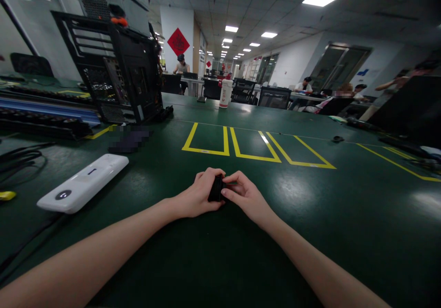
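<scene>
A small black block-like object (216, 188) is between my two hands, low over the green table (193, 257). My left hand (201, 192) is closed around its left side, thumb below and fingers over the top. On its right edge, the thumb and fingertips of my right hand (244, 195) pinch it. My fingers cover much of the object, so its exact kind cannot be made out. Beyond my hands, yellow tape outlines (255, 158) mark the tabletop.
At the left lies a white elongated device (86, 182) with a round dark button and a cable. Behind it stands an open black computer case (127, 74). A white bottle (225, 93) stands at the far edge. Other people sit at tables beyond; a dark monitor (409, 101) is at right.
</scene>
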`<action>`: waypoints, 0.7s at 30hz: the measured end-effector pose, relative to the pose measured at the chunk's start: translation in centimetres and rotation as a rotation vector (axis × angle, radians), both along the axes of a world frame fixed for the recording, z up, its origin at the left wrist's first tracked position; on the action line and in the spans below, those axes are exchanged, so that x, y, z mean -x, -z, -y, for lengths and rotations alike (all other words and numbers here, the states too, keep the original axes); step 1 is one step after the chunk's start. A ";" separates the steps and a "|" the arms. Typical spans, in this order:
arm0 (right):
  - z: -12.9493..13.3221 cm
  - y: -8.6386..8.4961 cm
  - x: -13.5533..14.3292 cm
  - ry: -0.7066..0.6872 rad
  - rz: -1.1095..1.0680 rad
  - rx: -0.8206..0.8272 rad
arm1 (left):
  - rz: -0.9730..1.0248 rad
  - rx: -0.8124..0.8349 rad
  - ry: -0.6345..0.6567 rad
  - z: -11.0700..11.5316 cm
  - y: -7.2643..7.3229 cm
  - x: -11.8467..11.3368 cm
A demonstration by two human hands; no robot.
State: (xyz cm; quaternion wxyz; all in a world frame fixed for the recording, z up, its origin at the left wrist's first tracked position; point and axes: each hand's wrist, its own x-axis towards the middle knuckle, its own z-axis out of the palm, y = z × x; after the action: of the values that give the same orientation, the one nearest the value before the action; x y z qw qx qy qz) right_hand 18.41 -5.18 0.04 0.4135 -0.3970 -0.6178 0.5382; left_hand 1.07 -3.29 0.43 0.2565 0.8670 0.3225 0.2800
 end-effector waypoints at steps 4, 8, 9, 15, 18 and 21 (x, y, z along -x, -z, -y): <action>-0.1 -0.2 0.0 0.004 0.036 -0.001 | 0.000 -0.026 0.003 0.0 0.0 -0.1; 0.0 -0.4 -0.2 -0.058 0.028 0.008 | -0.009 -0.037 0.006 0.0 0.0 0.0; 0.1 -0.4 -0.3 -0.072 0.020 0.004 | -0.010 -0.035 0.008 0.0 0.0 0.0; 0.2 -0.3 -0.2 -0.044 0.010 0.009 | -0.001 -0.004 -0.002 0.0 0.0 0.0; 0.2 -0.3 0.0 -0.015 0.025 0.004 | -0.002 0.021 0.012 0.1 -0.5 0.0; 0.1 -0.3 0.0 0.004 0.047 -0.018 | -0.015 0.075 0.031 0.2 -1.2 0.1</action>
State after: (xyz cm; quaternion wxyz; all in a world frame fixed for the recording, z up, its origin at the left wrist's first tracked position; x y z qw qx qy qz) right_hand 18.37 -5.32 0.37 0.4034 -0.4070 -0.6316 0.5223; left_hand 0.98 -3.50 1.64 0.2910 0.8637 0.3211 0.2574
